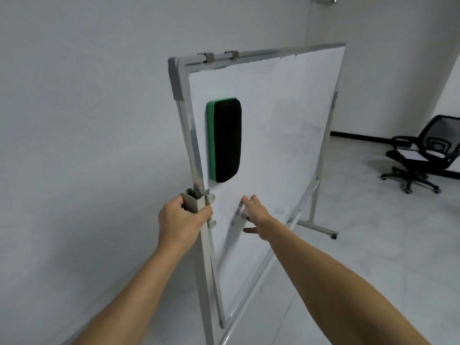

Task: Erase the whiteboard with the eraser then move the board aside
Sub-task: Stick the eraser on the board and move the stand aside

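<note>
The whiteboard [273, 145] stands on a metal stand, turned so its left edge is near and its right edge is far. It looks wiped clean, with only faint grey smudges. The eraser [225, 140], green with a black pad, sticks to the board up near the top left corner and stands upright. The left hand [183, 217] holds the side post [202, 241] of the stand, fingers curled tight around it just below the eraser. The right hand [256, 215] reaches out to the board with straight, spread fingers and holds nothing. I cannot tell if its fingertips touch the board. A grey wall [87, 120] is on the left. A black office chair [423, 155] sits far off on the right, on the pale floor [373, 245].
</note>
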A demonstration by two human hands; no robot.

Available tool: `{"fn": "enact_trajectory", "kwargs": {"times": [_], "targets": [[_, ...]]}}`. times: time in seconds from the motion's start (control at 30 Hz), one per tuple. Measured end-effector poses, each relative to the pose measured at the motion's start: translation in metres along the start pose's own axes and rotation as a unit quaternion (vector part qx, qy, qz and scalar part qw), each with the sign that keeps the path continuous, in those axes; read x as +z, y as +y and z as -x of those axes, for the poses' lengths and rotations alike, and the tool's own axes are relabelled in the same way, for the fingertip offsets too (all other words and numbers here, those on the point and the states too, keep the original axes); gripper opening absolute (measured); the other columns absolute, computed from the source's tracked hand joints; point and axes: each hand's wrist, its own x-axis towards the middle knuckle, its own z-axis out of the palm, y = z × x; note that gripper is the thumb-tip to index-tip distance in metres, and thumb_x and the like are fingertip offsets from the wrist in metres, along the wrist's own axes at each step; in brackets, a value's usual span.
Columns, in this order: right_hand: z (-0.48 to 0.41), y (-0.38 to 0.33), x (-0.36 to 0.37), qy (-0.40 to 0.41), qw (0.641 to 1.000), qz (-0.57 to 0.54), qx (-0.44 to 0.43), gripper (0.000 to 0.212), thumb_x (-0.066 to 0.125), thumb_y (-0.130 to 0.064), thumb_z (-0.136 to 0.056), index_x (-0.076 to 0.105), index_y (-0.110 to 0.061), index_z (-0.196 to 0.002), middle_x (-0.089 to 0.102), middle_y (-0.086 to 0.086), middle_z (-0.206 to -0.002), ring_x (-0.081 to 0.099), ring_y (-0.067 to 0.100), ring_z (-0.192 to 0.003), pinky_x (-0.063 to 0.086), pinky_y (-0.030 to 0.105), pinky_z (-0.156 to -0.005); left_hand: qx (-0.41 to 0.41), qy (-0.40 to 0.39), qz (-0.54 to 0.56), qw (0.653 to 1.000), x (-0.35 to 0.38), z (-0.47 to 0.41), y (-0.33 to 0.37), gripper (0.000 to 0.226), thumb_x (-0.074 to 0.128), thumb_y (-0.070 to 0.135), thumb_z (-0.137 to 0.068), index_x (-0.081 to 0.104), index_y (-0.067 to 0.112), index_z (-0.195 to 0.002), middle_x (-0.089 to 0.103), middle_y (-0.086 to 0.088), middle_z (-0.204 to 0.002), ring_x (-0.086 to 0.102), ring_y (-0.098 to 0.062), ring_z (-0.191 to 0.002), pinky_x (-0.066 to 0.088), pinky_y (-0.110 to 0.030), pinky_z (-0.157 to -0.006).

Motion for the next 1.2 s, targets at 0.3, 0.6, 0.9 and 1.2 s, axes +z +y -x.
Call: {"fn": "enact_trajectory", "kwargs": {"times": [0.3,0.6,0.9,1.2], "targets": [[-0.149,-0.036,-0.11,-0.001,1.0,-0.007,-0.001,0.067,0.041,-0.052,-0.096,0.01,-0.034,-0.152,0.025,-0.003,-0.154,0.045,0.024,-0.123,0.052,0.044,-0.091,0.029,0.002,0.009,1.0,0.163,-0.109,0.018,0.036,0.079,0.011,-0.07,0.045,0.013,-0.056,0.057,-0.001,-0.061,0.05,-0.017,-0.058,0.04,-0.029,-0.056],[-0.287,-0.092,-0.224,-0.008,1.0,-0.006,0.014,0.067,0.042,-0.048,-0.098,0.01,-0.03,-0.153,0.029,0.002,-0.153,0.045,0.026,-0.128,0.048,0.046,-0.099,0.031,-0.032,0.01,0.999,0.344,-0.238,0.061,0.029,0.078,0.012,-0.07,0.051,0.013,-0.059,0.05,0.008,-0.055,0.047,-0.011,-0.055,0.036,-0.026,-0.054],[-0.455,-0.108,-0.342,-0.052,0.998,0.031,-0.002,0.071,0.049,-0.037,-0.096,0.007,-0.034,-0.152,0.026,0.002,-0.155,0.043,0.027,-0.127,0.05,0.044,-0.096,0.039,-0.036,0.007,0.999,0.512,-0.36,0.086,0.031,0.08,0.023,-0.075,0.054,0.013,-0.063,0.053,0.006,-0.058,0.048,-0.012,-0.055,0.036,-0.026,-0.056],[-0.611,-0.154,-0.445,-0.096,0.993,0.065,0.002,0.083,0.056,-0.033,-0.093,-0.002,-0.037,-0.152,0.016,-0.004,-0.159,0.037,0.029,-0.134,0.053,0.039,-0.088,0.011,-0.07,0.002,0.997,0.647,-0.47,0.12,0.038,0.08,0.015,-0.078,0.048,0.015,-0.059,0.046,0.01,-0.05,0.044,-0.012,-0.053,0.035,-0.019,-0.049]]}}
